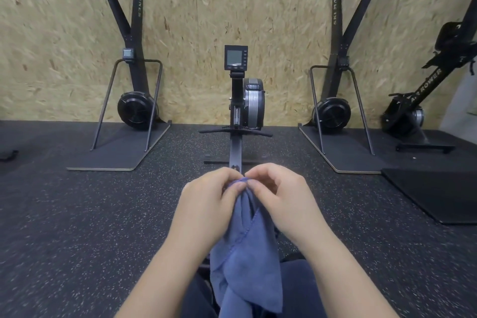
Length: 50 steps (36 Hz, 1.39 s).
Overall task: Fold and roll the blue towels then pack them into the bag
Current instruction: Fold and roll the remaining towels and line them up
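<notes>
Room first: OSB wall [196, 8] at the back, dark speckled rubber floor [77, 214] across the whole lower half. Against the wall stood two ski machines, left ski machine [134, 33] and right ski machine [335, 33], each on its own base board, w/ a rowing machine [247, 100] between them, its rail running toward the camera and its monitor [235, 57] facing it. Another rower [423, 90] leaned at far right, a black mat [438, 196] on the floor nearby.

Nearer in: one blue towel [245, 261] hung in front of the person, held up off the floor, bunched and creased, lower end dropping out of frame at the bottom. Not folded, not rolled.

Hands: left hand [209, 201] and right hand [284, 199] met at the towel's top edge, just touching each other. Both had fingers curled, pinching the cloth at about the same spot, prob. a corner or hem; exact grip too small to tell.

Progress, as a judgement: v. early. Looked like the edge or corners were being found so the towel could be spread for a first fold. Folding, rolling and packing all left to do. No bag in view, no other towels in view, so can't say how many remained or whether any were packed.
</notes>
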Available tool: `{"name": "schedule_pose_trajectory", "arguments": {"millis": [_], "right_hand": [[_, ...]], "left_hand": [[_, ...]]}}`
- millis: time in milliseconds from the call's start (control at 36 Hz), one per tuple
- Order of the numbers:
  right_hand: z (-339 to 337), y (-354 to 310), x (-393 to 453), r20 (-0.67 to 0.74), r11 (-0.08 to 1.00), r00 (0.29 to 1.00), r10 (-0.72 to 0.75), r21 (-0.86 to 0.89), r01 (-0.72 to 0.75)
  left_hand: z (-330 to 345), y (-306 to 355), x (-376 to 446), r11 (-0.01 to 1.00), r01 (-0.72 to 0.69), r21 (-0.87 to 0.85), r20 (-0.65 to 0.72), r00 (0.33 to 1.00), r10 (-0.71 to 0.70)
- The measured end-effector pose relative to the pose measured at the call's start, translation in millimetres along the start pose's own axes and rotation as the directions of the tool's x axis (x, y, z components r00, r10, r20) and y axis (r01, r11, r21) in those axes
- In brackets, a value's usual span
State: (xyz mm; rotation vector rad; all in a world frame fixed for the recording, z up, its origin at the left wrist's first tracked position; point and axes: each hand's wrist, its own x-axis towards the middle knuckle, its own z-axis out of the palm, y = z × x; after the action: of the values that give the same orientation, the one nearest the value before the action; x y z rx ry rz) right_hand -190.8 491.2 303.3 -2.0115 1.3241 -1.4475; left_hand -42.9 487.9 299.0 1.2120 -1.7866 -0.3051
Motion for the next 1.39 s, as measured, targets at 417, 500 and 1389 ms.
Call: {"name": "schedule_pose_trajectory", "arguments": {"millis": [417, 500, 1389], "right_hand": [[-17, 30, -2, -0.151, 0.96, 0.979, 0.139, -0.223, -0.17], [-17, 30, -2, -0.16, 0.956, 0.973, 0.166, -0.218, -0.198], [12, -15, -1, 0.033, 0.816, 0.961, 0.275, 0.52, -0.252]], "left_hand": [[-38, -15, 8, 0.982, 0.052, -0.182, -0.244, 0.965, -0.096], [-43, -17, 9, 0.978, 0.059, -0.199, -0.271, 0.956, -0.113], [-7, 4, 2, 0.886, 0.141, -0.442, -0.028, 0.985, -0.171]]}}
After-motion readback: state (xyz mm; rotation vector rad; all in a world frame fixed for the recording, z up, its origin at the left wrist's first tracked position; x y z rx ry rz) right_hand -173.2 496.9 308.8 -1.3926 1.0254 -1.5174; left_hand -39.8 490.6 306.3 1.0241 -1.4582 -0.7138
